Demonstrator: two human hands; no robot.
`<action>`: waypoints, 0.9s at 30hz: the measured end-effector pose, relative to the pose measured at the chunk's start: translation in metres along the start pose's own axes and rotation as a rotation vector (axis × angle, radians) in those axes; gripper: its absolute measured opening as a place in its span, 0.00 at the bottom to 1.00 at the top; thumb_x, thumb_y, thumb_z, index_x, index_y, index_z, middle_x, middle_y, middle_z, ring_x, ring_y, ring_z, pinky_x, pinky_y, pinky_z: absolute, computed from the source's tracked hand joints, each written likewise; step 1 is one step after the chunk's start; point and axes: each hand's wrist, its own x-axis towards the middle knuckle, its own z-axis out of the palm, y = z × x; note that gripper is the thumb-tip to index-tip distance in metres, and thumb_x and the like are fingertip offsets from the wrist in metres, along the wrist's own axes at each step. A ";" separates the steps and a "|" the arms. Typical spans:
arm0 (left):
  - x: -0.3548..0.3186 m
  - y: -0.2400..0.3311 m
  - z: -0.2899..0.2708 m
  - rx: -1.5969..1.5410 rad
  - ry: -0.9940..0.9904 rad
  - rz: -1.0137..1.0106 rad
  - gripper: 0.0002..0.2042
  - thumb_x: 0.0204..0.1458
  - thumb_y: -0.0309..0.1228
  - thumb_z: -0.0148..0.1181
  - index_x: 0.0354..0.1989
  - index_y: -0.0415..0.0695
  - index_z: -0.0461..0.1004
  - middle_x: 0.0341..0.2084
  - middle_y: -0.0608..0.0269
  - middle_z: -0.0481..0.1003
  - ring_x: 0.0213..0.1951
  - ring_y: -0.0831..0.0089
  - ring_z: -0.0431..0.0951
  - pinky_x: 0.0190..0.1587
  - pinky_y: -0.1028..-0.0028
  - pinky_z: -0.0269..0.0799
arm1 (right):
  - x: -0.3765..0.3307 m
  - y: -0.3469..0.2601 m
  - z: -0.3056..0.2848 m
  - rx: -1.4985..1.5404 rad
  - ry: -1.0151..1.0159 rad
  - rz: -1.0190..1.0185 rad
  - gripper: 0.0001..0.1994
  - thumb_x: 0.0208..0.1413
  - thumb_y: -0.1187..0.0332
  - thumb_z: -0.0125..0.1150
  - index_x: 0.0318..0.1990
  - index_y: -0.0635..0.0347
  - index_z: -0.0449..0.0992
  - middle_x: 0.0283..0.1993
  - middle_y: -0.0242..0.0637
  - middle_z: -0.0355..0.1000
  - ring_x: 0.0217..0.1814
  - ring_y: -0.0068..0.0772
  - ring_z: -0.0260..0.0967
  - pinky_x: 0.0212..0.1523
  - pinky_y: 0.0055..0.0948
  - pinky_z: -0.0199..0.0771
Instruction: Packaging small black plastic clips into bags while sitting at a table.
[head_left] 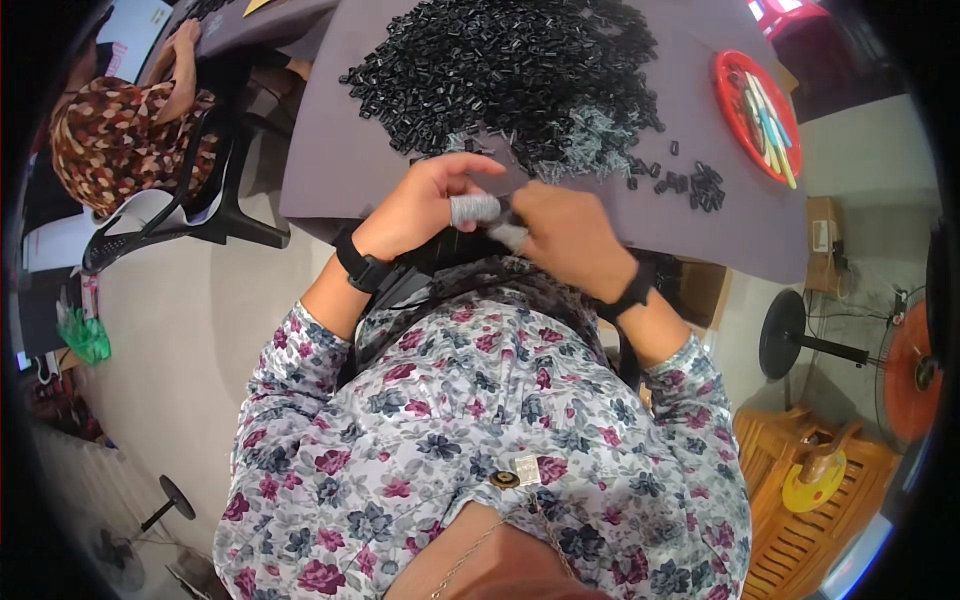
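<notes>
My two hands meet in front of the table's near edge, above my lap. Grey tape wraps the thumb of my left hand (425, 205); its index finger reaches over toward the right hand, and the other fingers curl in. A small dark piece (506, 208) shows between the hands, at the left thumb's tip. My right hand (575, 238) is closed and smeared by motion, with grey wrapping on a digit; its fingertips are hidden. Just beyond lies a big heap of small black plastic pieces (490, 75), with thin grey pin-like parts (595, 140) at its near side.
Several black pieces (705, 187) lie apart on the grey tabletop (690, 235). A red oval tray (724, 88) at the right holds slim, colourful-handled tools (768, 130). A person (135, 140) sits at the left on a black chair (240, 195). Fans and a wooden chair (780, 535) stand at right.
</notes>
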 end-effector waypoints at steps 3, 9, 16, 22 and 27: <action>-0.006 -0.005 0.002 -0.018 0.169 0.025 0.18 0.60 0.18 0.59 0.59 0.40 0.76 0.39 0.67 0.81 0.38 0.82 0.78 0.42 0.79 0.74 | -0.015 0.025 -0.025 -0.073 0.076 0.169 0.13 0.56 0.60 0.69 0.35 0.60 0.75 0.34 0.44 0.73 0.35 0.52 0.74 0.34 0.44 0.73; 0.000 -0.010 0.012 0.433 0.269 0.260 0.15 0.57 0.16 0.57 0.53 0.38 0.78 0.40 0.63 0.81 0.38 0.75 0.79 0.43 0.76 0.76 | -0.050 0.065 -0.065 -0.318 0.210 0.487 0.12 0.55 0.70 0.66 0.45 0.61 0.75 0.41 0.46 0.74 0.40 0.52 0.74 0.39 0.43 0.74; 0.009 -0.003 0.017 0.869 0.213 0.391 0.18 0.44 0.13 0.55 0.44 0.41 0.78 0.36 0.54 0.76 0.39 0.55 0.80 0.43 0.64 0.76 | -0.022 0.027 -0.044 0.046 0.198 0.302 0.12 0.53 0.75 0.65 0.45 0.60 0.78 0.40 0.43 0.72 0.40 0.47 0.75 0.40 0.37 0.75; 0.006 0.004 0.016 0.933 0.242 0.338 0.14 0.45 0.15 0.56 0.41 0.40 0.77 0.36 0.52 0.76 0.40 0.49 0.79 0.43 0.58 0.74 | 0.007 0.013 -0.006 -0.018 0.123 0.136 0.12 0.52 0.78 0.63 0.45 0.59 0.80 0.43 0.39 0.72 0.43 0.46 0.76 0.43 0.41 0.78; 0.005 0.000 0.010 0.921 0.348 0.382 0.15 0.45 0.16 0.56 0.42 0.41 0.78 0.37 0.52 0.77 0.41 0.47 0.79 0.44 0.56 0.75 | 0.006 0.011 -0.007 0.171 0.145 0.114 0.17 0.49 0.82 0.60 0.48 0.61 0.80 0.45 0.40 0.72 0.44 0.47 0.76 0.44 0.39 0.77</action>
